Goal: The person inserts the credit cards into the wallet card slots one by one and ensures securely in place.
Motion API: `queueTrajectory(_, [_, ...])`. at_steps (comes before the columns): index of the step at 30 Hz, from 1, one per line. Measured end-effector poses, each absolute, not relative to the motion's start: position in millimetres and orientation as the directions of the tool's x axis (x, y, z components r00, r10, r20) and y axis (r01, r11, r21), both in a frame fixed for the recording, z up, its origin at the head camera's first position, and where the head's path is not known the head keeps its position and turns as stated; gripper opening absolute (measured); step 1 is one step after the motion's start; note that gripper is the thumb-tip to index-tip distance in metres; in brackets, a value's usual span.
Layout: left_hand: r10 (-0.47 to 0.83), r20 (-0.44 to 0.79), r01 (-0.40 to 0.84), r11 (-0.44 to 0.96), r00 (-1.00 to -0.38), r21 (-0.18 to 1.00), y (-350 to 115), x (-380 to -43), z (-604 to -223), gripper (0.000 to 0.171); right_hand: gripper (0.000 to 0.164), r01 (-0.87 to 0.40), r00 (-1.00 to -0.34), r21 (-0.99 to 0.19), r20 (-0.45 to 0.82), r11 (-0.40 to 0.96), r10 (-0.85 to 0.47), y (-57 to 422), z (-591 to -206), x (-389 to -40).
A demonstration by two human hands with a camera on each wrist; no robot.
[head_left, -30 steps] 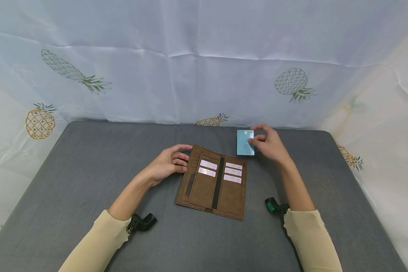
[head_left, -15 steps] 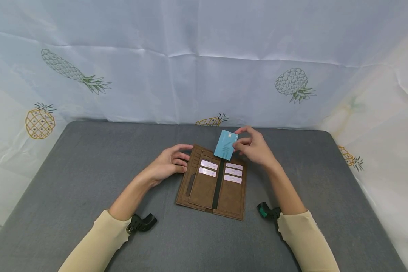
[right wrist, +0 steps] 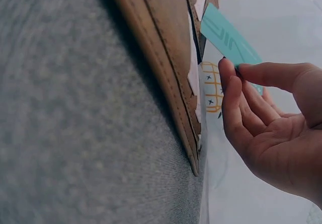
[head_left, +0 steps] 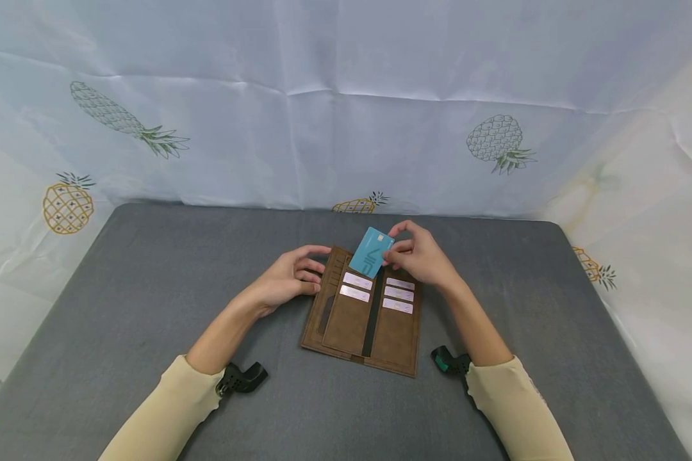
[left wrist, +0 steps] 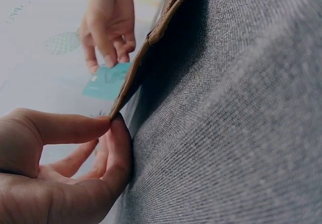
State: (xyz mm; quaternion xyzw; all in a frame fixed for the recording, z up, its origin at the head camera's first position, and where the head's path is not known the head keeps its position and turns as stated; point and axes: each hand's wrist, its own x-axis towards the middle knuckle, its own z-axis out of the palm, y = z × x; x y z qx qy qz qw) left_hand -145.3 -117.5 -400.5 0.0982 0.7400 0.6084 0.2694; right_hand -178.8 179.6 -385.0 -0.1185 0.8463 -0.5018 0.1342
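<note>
A brown wallet (head_left: 346,326) lies spread on the table, pale cards (head_left: 398,294) showing in slots on both halves. My left hand (head_left: 285,280) pinches its left edge between thumb and fingers; the left wrist view shows that edge (left wrist: 132,73) raised off the cloth. Between thumb and fingers of my right hand (head_left: 423,258) is a teal card (head_left: 371,251) marked "VIP", with a chip at its upper end. The card hangs tilted over the top of the wallet's left half, above the pale cards there. In the right wrist view the card (right wrist: 229,35) slants toward the slots.
Grey cloth covers the table (head_left: 167,288). Behind it hangs a pale curtain (head_left: 254,147) printed with pineapples. Each wrist bears a black camera mount, the left mount (head_left: 243,378) and the right mount (head_left: 450,360), close above the table.
My right hand has carried the teal card left from beyond the wallet's upper right corner to over its left half, tilting it. My left hand has stayed at the wallet's edge.
</note>
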Motion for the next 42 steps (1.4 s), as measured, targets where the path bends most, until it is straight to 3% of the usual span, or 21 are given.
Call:
queueTrajectory(24, [0.468, -0.267, -0.181, 0.221, -0.843, 0.958, -115, -143, -401, 0.068, 0.030, -0.076, -0.868, -0.885, -0.167, 0.459, -0.467, 175, -391, -177])
queueTrajectory(42, [0.481, -0.249, -0.168, 0.206, -0.841, 0.964, -115, -143, -402, 0.069, 0.018, -0.249, -0.813, -0.782, -0.152, 0.571, -0.563, 169, -389, -169])
